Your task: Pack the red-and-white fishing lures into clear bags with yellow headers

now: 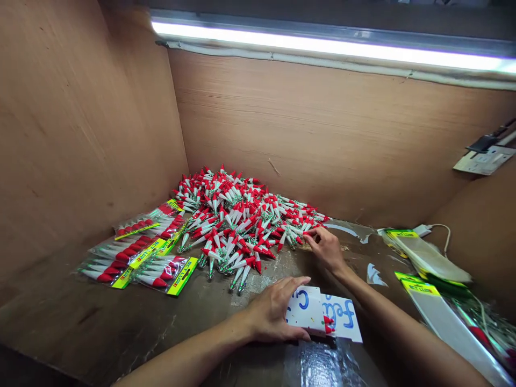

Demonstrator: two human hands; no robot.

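Observation:
A large heap of red-and-white fishing lures (237,215) with green-silver hooks lies against the back wall. At the heap's right edge, my right hand (328,250) pinches the red tip of a fishing lure (299,231). My left hand (274,309) is wrapped around the left end of a white card holder (304,307) marked in blue. From its right side sticks out a white card piece (347,320) with blue lettering, and a couple of red lure tips (329,324) show there. The rest of those lures is hidden inside the holder.
Packed lure bags (151,252) with yellow-green labels lie left of the heap. At right are stacks of clear labelled bags (439,312) and a white cable (448,236). Clear tape (322,365) covers the table's front. A socket (486,160) is on the right wall.

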